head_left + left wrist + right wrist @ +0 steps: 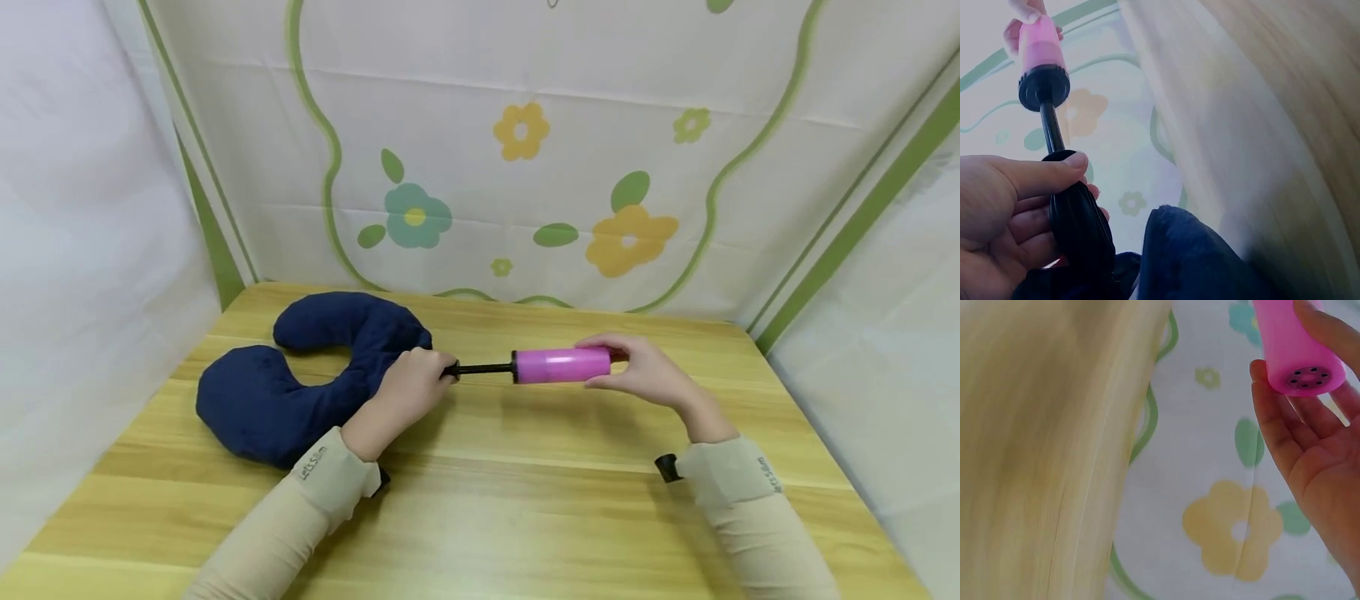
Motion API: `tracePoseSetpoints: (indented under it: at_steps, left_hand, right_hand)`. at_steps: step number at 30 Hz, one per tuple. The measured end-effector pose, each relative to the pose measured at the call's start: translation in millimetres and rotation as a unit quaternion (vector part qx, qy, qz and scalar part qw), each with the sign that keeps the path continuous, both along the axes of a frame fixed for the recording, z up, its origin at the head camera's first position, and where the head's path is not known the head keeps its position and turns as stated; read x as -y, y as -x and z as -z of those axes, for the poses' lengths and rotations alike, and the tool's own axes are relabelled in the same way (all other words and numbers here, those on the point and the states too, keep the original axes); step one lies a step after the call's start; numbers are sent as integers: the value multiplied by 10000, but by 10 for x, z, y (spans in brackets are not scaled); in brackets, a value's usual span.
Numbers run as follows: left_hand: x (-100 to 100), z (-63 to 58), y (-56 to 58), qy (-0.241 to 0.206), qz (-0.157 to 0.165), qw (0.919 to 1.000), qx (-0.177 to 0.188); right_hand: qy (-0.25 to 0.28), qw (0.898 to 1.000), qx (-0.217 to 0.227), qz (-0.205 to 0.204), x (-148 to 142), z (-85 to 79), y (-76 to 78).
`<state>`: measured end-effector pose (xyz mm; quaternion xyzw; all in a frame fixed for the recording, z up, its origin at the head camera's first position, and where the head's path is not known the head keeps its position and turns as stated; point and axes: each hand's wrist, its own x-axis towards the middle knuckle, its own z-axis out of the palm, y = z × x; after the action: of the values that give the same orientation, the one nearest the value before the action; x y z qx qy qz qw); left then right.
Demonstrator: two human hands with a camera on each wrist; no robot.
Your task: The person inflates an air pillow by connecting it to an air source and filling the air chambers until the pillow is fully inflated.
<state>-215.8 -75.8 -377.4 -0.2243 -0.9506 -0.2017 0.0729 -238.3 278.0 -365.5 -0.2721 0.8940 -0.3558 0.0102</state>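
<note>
A hand pump with a pink barrel (562, 365) and a thin black rod (485, 368) lies level between my hands, above the table. My right hand (647, 372) grips the barrel's far right end, thumb and fingers around it. In the right wrist view small holes show in the pink end face (1307, 378). The left hand (412, 385) pinches the black end piece (1082, 219) at the rod's other end, beside a navy U-shaped neck pillow (300, 417). In the left wrist view that black piece meets dark material next to the pillow; the exact joint is hidden.
The wood-grain table (480, 517) stretches under both arms. White cloth walls (450, 100) with printed flowers and green lines enclose its back and sides. A dark strap end (667, 468) sticks out from the right cuff.
</note>
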Motion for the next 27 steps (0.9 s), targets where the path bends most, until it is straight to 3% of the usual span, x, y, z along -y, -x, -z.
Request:
tracePoseSetpoints:
  at_steps: [3, 11, 14, 20, 27]
  left_hand:
    - [4, -3, -4, 19, 9, 9999, -105]
    - [-71, -4, -20, 19, -20, 9991, -429]
    - [-72, -9, -17, -11, -112, 9993, -349]
    - [-36, -29, 3, -27, -47, 10000, -65]
    - [-17, -59, -6, -64, -80, 9999, 32]
  right_hand:
    - [2, 10000, -10, 44, 0, -3, -9]
    - [62, 9937, -895, -674, 539, 64, -71]
    - [88, 9933, -910, -712, 626, 57, -63]
    - [-171, 9975, -447, -520, 429, -34, -19]
    - [-288, 9980, -535, -156, 117, -156, -53]
